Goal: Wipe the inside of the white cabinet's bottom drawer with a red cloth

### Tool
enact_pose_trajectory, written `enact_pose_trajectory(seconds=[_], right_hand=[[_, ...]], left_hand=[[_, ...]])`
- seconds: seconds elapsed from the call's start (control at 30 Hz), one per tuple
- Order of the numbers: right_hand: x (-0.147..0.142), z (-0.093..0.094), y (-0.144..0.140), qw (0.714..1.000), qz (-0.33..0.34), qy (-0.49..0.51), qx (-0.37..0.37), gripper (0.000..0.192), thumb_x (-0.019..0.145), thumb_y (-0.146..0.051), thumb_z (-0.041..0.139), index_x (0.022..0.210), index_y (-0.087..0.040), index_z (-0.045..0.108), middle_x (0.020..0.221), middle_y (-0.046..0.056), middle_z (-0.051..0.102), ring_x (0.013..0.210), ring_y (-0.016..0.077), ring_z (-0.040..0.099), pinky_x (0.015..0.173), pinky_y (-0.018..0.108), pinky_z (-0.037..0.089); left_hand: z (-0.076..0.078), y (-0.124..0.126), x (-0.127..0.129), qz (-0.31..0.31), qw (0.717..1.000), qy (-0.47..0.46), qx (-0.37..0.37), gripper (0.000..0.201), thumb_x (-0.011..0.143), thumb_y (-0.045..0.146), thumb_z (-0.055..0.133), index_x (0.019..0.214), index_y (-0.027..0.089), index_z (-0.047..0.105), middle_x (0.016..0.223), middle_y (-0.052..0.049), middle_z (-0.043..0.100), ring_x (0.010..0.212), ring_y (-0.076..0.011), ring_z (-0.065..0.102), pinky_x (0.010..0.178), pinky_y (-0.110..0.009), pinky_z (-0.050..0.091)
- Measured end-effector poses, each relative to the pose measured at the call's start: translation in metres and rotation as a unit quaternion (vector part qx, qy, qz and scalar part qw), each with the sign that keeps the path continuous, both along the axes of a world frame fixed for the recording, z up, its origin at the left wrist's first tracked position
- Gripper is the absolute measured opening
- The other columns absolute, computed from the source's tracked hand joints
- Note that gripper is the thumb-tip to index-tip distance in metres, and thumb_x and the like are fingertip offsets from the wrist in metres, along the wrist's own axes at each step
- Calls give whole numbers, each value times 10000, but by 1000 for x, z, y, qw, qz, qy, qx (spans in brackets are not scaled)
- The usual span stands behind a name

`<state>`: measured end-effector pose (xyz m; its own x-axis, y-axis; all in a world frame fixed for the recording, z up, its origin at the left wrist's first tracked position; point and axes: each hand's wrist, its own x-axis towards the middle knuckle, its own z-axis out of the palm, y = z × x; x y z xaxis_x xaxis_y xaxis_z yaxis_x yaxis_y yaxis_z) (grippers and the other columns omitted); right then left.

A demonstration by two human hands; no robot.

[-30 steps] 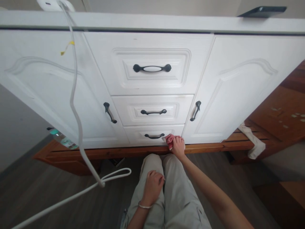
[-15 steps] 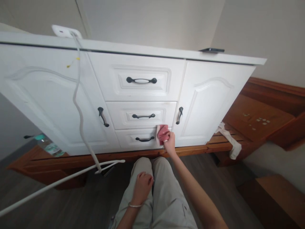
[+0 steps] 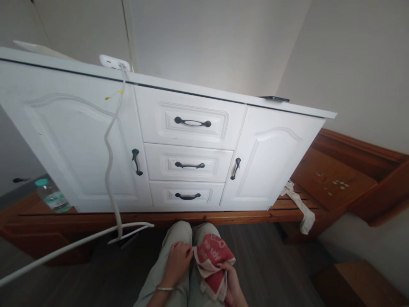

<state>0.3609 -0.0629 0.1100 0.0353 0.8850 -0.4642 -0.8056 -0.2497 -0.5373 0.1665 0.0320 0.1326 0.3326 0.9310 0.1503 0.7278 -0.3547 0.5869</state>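
Note:
Over my lap, my right hand (image 3: pixel 232 285) holds a red and white cloth (image 3: pixel 211 264) from below. My left hand (image 3: pixel 177 262) pinches the cloth's left edge, a bracelet on its wrist. Ahead stands a white cabinet (image 3: pixel 79 140) with two doors and three drawers between them. The bottom drawer (image 3: pixel 187 195) has a dark handle and is closed. Both hands are well away from the cabinet front.
A white cable (image 3: pixel 110 166) hangs from a white power strip (image 3: pixel 114 62) on the cabinet top and loops over the floor. A plastic bottle (image 3: pixel 51 196) stands at the left. A wooden platform (image 3: pixel 332 183) with a white rag (image 3: pixel 300 204) lies to the right. A dark flat object (image 3: pixel 274 98) rests on top.
My right hand has pulled the cloth off the bottom drawer's front and brought it down to my lap. My left hand has taken hold of the cloth. The view has pulled back.

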Motion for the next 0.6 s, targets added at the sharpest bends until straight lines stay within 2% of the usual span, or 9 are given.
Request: enact_pose_trajectory(seconds=[0.07, 0.13, 0.23, 0.33, 0.4, 0.47, 0.6], right_hand=[[2, 9, 4, 999, 11, 50, -8, 307, 598, -255, 765, 888, -154, 768, 936, 121, 806, 1005, 361, 741, 914, 535, 580], [2, 14, 9, 996, 17, 86, -7, 332, 660, -274, 792, 960, -135, 761, 988, 135, 803, 1031, 345, 737, 926, 525, 575], [-2, 16, 12, 994, 8, 108, -8, 350, 740, -304, 807, 1035, -129, 740, 1043, 138, 798, 1057, 309, 735, 948, 491, 568], [-4, 13, 10, 995, 4, 100, -14, 392, 775, -339, 805, 1093, -127, 721, 1056, 134, 797, 1055, 294, 737, 952, 479, 567], [-3, 11, 10, 996, 4, 91, -17, 421, 790, -360, 796, 1129, -126, 710, 1076, 134, 794, 1051, 286, 740, 956, 470, 566], [-1, 10, 9, 996, 2, 88, -19, 422, 804, -360, 785, 1143, -122, 705, 1105, 137, 787, 1065, 276, 737, 969, 453, 561], [2, 7, 10, 996, 1, 85, -23, 423, 809, -381, 779, 1139, -126, 710, 1142, 141, 777, 1093, 278, 725, 985, 453, 553]], left_hand=[[3, 10, 2, 20, 997, -71, -23, 370, 963, 356, 435, 829, 218, 751, 881, -71, 772, 892, -236, 684, 887, -383, 483], [17, 29, 4, 39, 988, -151, -19, 434, 984, 418, 395, 854, 210, 753, 903, -75, 781, 883, -228, 701, 835, -356, 515], [64, 71, 10, 83, 974, -195, 75, 463, 984, 503, 410, 925, 199, 755, 983, -95, 781, 939, -241, 697, 890, -378, 514], [118, 115, 21, 112, 972, -138, 157, 411, 980, 478, 460, 993, 179, 743, 1048, -118, 772, 1005, -264, 672, 929, -400, 475], [138, 138, 28, 106, 978, -78, 160, 357, 980, 450, 483, 992, 198, 737, 1065, -105, 771, 1025, -265, 658, 924, -398, 448], [138, 150, 34, 97, 986, -12, 138, 366, 988, 442, 471, 934, 192, 733, 1001, -110, 771, 993, -259, 651, 923, -396, 420], [105, 151, 37, 71, 982, 65, 162, 402, 1012, 431, 409, 947, 175, 712, 999, -131, 744, 1018, -258, 608, 1011, -424, 333]])
